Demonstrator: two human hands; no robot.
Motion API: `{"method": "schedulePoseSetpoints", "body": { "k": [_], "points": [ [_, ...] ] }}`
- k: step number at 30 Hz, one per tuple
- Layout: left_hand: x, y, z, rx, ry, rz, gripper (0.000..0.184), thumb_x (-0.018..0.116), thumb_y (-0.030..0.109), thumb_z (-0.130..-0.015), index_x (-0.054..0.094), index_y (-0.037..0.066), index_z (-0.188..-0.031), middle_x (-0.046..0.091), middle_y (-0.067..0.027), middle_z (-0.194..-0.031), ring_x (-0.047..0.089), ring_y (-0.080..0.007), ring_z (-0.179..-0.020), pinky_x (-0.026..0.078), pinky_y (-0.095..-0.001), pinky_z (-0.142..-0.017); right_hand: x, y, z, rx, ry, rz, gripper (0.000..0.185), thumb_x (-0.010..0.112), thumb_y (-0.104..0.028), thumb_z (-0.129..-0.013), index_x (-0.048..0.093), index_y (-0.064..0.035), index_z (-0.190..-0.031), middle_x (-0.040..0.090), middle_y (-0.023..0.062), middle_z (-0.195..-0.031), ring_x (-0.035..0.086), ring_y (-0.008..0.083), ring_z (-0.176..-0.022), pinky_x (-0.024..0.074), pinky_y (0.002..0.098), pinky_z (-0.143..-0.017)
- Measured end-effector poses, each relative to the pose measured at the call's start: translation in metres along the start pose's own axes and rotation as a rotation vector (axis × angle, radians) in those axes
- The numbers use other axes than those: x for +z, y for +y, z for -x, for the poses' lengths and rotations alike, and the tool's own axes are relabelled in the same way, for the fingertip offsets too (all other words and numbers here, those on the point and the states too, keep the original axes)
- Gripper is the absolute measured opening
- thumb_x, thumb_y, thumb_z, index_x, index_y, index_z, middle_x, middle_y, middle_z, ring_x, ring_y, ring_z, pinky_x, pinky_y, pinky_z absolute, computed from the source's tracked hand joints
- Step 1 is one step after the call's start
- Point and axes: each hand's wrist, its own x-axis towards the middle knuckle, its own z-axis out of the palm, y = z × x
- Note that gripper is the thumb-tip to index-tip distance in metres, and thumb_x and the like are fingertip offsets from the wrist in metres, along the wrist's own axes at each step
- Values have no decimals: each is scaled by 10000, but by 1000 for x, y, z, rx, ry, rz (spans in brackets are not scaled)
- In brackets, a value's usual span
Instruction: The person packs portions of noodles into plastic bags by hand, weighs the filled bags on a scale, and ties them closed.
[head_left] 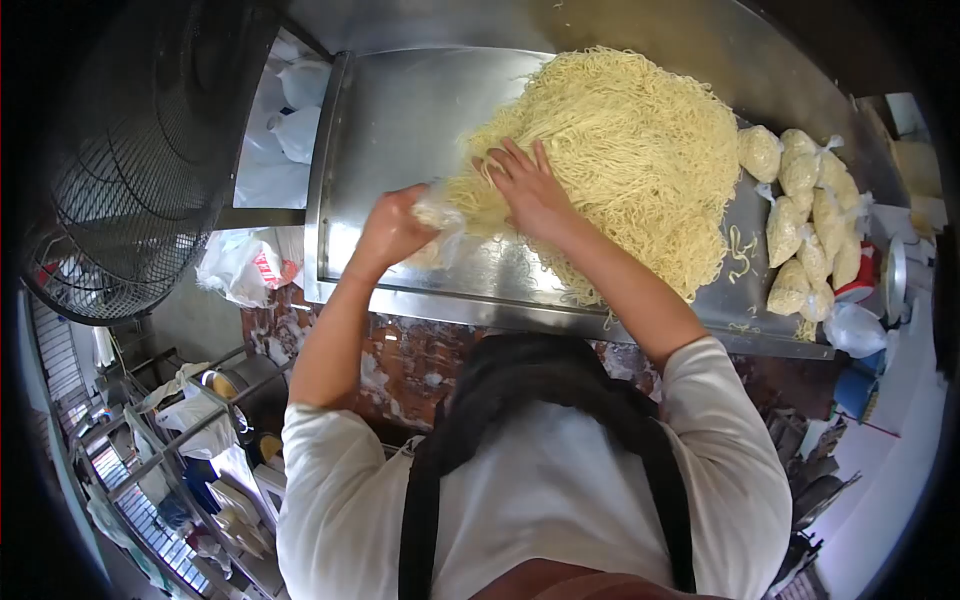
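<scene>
Head view, yellow noodles (640,170), tangled, heaped

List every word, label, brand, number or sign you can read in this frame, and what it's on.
No text reads clearly.
White bag at the left: red lettering, too blurred and creased to quote.
Filled noodle bags at the right: no lettering visible.
Clear bag in the left hand: no lettering visible.
</scene>
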Motion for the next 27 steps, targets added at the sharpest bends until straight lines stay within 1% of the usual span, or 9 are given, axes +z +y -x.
{"method": "schedulePoseSetpoints", "body": {
  "k": [4,7,11,14,17,20,22,24,27],
  "points": [
    [-71,42,13,-15,56,-71,294,720,81,-647,656,19,-927,662,-193,-810,640,-401,-740,518,-412,-674,-21,44,-30,275,-38,-167,603,766,-30,-743,575,-117,-1308,576,140,-1333,512,284,-1273,356,420,-1137],
    [-87,46,17,-63,66,-106,246,678,60,-648,653,21,-890,649,-195,-802,630,-409,-739,511,-418,-662,-49,87,-29,470,46,-298,560,730,46,-757,598,-123,-1274,603,120,-1306,633,216,-1096,581,307,-891],
    [-77,30,11,-36,130,-127,257,666,41,-625,662,31,-882,666,-183,-843,638,-395,-768,521,-419,-692,-95,153,-16,687,59,-198,613,679,81,-742,559,-87,-1319,638,156,-1242,649,215,-1038,537,305,-840],
    [-51,10,-3,98,177,-151,278,667,25,-607,677,46,-883,693,-144,-895,657,-353,-827,520,-408,-746,-84,246,12,496,85,-128,633,646,74,-721,538,-71,-1327,652,170,-1204,642,254,-1058,497,329,-895],
    [-26,-17,-14,193,155,-233,294,678,14,-595,688,57,-886,713,-115,-938,674,-305,-862,508,-393,-776,-110,257,32,549,74,-60,622,647,66,-701,546,-62,-1301,663,170,-1179,636,299,-1078,468,347,-949],
    [-4,-37,-16,126,126,-344,384,649,6,-646,673,81,-1022,650,-97,-1018,605,-299,-1003,444,-397,-887,-120,257,31,626,-246,102,714,718,-49,-699,494,-73,-1376,579,199,-1315,535,350,-1230,440,370,-1021],
    [19,-50,-6,31,197,-453,454,638,7,-668,644,86,-1115,595,-120,-1076,554,-319,-1062,414,-413,-929,-130,203,11,647,-500,223,759,691,-70,-716,452,-109,-1435,445,194,-1461,410,369,-1350,337,403,-1124],
    [57,-47,4,-81,363,-550,536,633,12,-687,600,85,-1217,534,-148,-1124,502,-341,-1106,385,-428,-962,-125,116,-12,498,-393,342,703,661,-33,-732,490,-112,-1409,457,190,-1449,373,334,-1384,278,493,-1153],
    [91,-4,24,-219,474,-122,577,671,71,-741,522,51,-1299,498,-221,-1152,482,-383,-1113,391,-459,-957,-53,48,-39,81,-375,200,631,535,92,-754,554,-115,-1349,462,172,-1432,365,317,-1383,181,561,-1184]
  ]
}}
